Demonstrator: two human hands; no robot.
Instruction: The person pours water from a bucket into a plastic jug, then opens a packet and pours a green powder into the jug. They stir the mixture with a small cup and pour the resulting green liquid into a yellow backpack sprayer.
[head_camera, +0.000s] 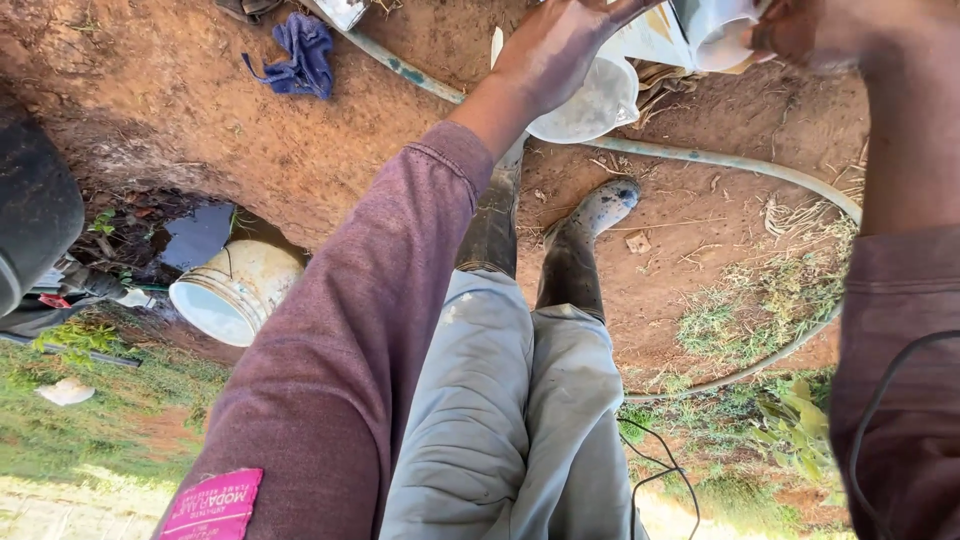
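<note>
My left hand (560, 45) reaches out at the top centre, its maroon sleeve (340, 340) running down to the lower left. Its fingers close on the rim of a translucent plastic bowl (592, 105) that hangs just under it. My right hand (800, 30) is blurred at the top right corner, pressed against a white cup-like container (725, 42); the grip is partly cut off by the frame edge. Below both hands are my grey trousers (520, 400) and muddy rubber boots (590, 225) on red earth.
A white bucket (235, 290) lies on its side by a dark puddle (195, 235) at the left. A blue cloth (300, 55) lies at the top left. A pale hose (720, 160) curves across the soil. A dark round object (35, 200) is at the left edge; grass grows along the bottom.
</note>
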